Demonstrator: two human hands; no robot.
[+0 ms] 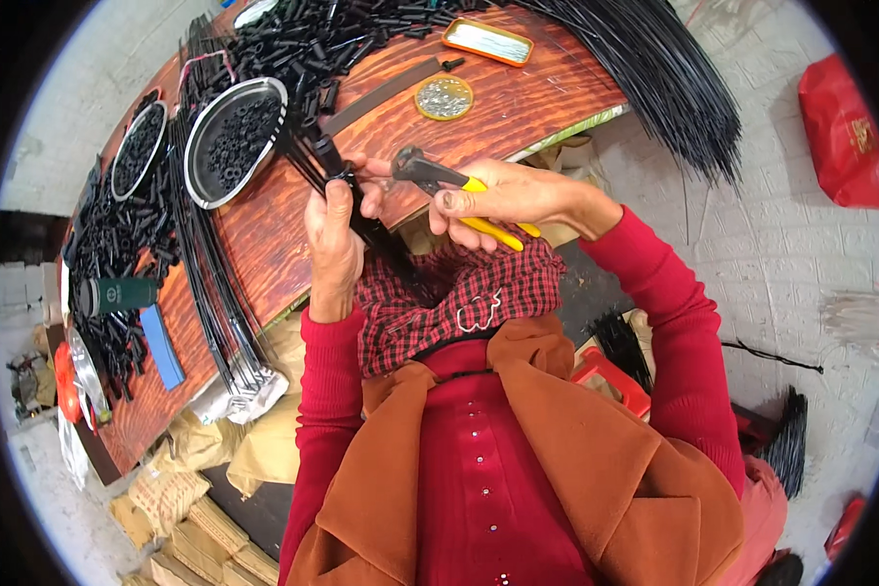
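The left hand (pixel 334 239) is closed around a bunch of thin black rods (pixel 314 156). The rods stick up out of the fist and also hang down below it, over a red checked cloth (pixel 459 298) on the person's lap. The hand is just in front of the near edge of the wooden surface (pixel 264 230).

The right hand (pixel 503 195) is wrapped tight around pliers (pixel 439 178) with yellow handles. The dark nose of the pliers points left and meets the top of the rods, right by the left thumb. I cannot tell if the nose is biting a rod.

On the surface, near the left hand, sits a round metal bowl (pixel 201 186) full of small black rings. A second bowl (pixel 117 156) like it is further left. Lots of short black tubes (pixel 313 44) lie in a heap at the far side, and more lie along the left end. Long black rods (pixel 215 293) lie across the surface in a row. A big sheaf of black rods (pixel 654 68) hangs off the far right corner. A small round lid (pixel 444 98) with shiny bits and an orange tin (pixel 488 41) are near it. A green can (pixel 117 293) and a blue bar (pixel 161 347) lie at the left.
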